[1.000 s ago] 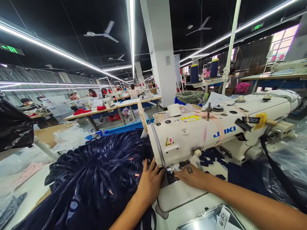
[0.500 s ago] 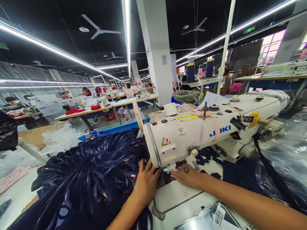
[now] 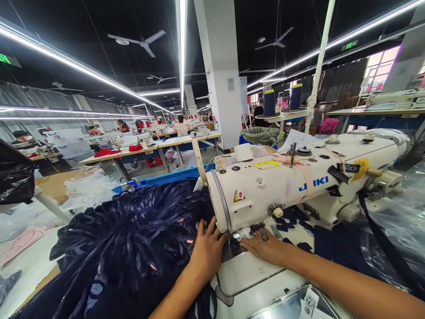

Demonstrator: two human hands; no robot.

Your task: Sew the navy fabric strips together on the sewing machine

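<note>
One left hand (image 3: pixel 207 250) and one right hand (image 3: pixel 264 246) are flanking the stitching area (image 3: pixel 235 245) of one white, blue-lettered sewing machine (image 3: pixel 255 190), some fingertips hidden; whether they're gripping, I cannot tell. One navy fabric heap (image 3: pixel 133 239), cut off below, is lying leftward.

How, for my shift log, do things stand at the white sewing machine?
Bare left hand, fingers spread, and bare right hand flank the needle area. Anything under needle: unclear. Heaped navy-blue fabric crowds left hand.
</note>
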